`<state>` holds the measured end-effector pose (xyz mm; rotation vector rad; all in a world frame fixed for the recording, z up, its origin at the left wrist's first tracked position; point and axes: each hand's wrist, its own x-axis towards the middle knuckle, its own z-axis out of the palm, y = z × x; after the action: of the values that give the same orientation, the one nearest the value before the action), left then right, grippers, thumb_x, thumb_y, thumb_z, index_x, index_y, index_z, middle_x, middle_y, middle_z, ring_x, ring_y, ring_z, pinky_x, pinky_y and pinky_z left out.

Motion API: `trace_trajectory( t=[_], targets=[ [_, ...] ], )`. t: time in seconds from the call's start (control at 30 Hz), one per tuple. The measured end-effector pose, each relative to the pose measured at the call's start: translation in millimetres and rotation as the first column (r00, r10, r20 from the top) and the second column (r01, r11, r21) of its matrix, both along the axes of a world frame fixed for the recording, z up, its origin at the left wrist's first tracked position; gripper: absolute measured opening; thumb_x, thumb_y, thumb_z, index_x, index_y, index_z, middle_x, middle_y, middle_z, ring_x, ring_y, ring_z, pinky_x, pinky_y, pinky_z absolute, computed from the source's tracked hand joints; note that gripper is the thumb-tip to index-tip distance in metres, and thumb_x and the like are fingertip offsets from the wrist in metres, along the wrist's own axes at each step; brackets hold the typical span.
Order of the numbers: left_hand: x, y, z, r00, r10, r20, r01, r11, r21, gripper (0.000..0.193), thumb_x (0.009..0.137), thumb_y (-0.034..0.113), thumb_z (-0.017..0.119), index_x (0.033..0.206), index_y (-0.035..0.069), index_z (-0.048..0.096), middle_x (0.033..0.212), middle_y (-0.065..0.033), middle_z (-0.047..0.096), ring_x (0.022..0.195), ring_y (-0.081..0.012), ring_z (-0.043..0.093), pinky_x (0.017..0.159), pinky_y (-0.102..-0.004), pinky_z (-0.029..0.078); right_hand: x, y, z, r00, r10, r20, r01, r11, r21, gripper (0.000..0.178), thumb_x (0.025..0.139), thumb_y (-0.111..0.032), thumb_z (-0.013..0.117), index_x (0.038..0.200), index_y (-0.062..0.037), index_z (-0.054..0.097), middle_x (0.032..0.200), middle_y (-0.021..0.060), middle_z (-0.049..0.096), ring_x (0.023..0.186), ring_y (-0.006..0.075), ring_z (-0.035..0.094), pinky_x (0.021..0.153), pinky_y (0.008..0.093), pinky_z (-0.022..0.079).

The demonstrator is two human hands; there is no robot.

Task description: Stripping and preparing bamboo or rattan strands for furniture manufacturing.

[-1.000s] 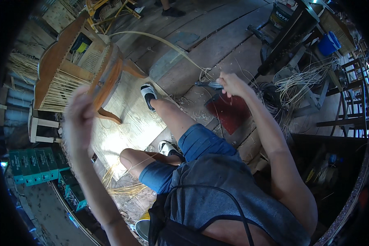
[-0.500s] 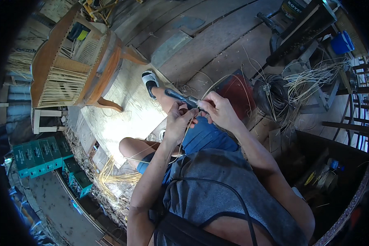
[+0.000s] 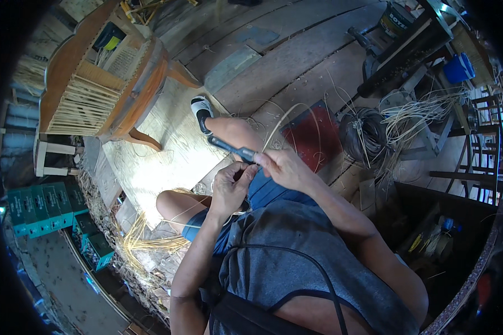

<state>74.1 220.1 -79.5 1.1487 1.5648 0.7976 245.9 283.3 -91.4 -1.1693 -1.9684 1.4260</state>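
In front of my lap, my right hand (image 3: 288, 170) is closed round a dark-handled tool (image 3: 228, 146). Its handle sticks out to the upper left, and its other end is hidden by my fingers. A thin pale cane strand (image 3: 279, 124) arches up from beside this hand and curves over to the right. Just left of it, my left hand (image 3: 230, 187) is closed in a pinch, thumb against fingers, close to the right fingertips. A thin strand seems to run there, but the pinched part is too small to make out.
A wooden chair with woven cane (image 3: 89, 103) lies on a pale board (image 3: 151, 162) at left. Loose cane strands (image 3: 153, 243) lie by my left knee. On the right are a dark coil (image 3: 366, 137), a cane bundle (image 3: 425, 114) and a red panel (image 3: 316, 134). Green boxes (image 3: 42, 209) stand far left.
My hands have moved slightly apart, the left one lower and to the left. The tool has shifted down and left, now clear of the left fingers. The view has also shifted a little.
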Motion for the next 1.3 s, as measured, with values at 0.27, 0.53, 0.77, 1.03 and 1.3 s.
trace_trajectory(
  t=[0.27,0.53,0.77,1.03,1.3],
  targets=[
    [-13.4,-34.2,26.2,0.978,-0.054,-0.200,0.100,0.970,0.224,0.015,0.090,0.012,0.060,0.082,-0.001,0.060,0.056,-0.0082,0.053,0.047,-0.0137,0.047,0.048,-0.0305,0.040,-7.0,1.2,-2.1,0.982,-0.134,-0.133,0.113,0.982,-0.154,0.045,0.097,-0.035,0.051,0.067,-0.0017,0.059,0.054,0.0009,0.055,0.043,0.0044,0.046,0.039,0.0222,0.035],
    [-27.8,-67.5,59.4,0.974,0.021,-0.225,0.029,0.976,0.214,0.015,0.091,0.012,0.058,0.083,-0.001,0.060,0.060,-0.0091,0.059,0.050,-0.0142,0.053,0.050,-0.0276,0.043,-28.5,11.2,11.0,0.988,0.006,-0.157,-0.036,0.982,-0.187,0.043,0.097,-0.033,0.052,0.070,-0.0010,0.062,0.054,0.0014,0.055,0.042,0.0042,0.045,0.038,0.0222,0.034],
    [-51.3,-124.4,92.0,0.963,0.032,-0.267,0.005,0.991,0.136,0.013,0.089,0.010,0.061,0.082,-0.001,0.061,0.061,-0.0067,0.059,0.053,-0.0105,0.053,0.050,-0.0253,0.042,-11.8,56.9,12.4,0.936,-0.187,-0.298,0.065,0.924,-0.376,0.034,0.095,-0.033,0.054,0.085,-0.0019,0.064,0.058,-0.0007,0.054,0.043,0.0034,0.045,0.037,0.0179,0.033],
    [-84.2,-190.0,113.8,0.996,0.080,-0.037,-0.082,0.995,-0.051,0.017,0.087,0.014,0.062,0.077,0.001,0.059,0.057,-0.0031,0.052,0.053,-0.0072,0.048,0.048,-0.0241,0.037,0.1,110.5,24.4,0.863,-0.335,-0.378,0.184,0.905,-0.382,0.035,0.094,-0.032,0.057,0.076,-0.0022,0.060,0.058,0.0007,0.055,0.041,0.0049,0.046,0.035,0.0191,0.033],
    [-83.4,-37.7,61.3,0.845,-0.056,-0.532,0.254,0.917,0.307,0.048,0.083,0.029,0.069,0.114,-0.006,0.057,0.101,-0.0217,0.062,0.097,-0.0338,0.059,0.083,-0.0416,0.047,-18.9,48.9,47.6,0.980,-0.189,-0.060,0.198,0.956,0.218,0.037,0.096,-0.030,0.051,0.078,0.0011,0.062,0.056,0.0058,0.055,0.054,0.0103,0.052,0.050,0.0298,0.042]
  ],
)
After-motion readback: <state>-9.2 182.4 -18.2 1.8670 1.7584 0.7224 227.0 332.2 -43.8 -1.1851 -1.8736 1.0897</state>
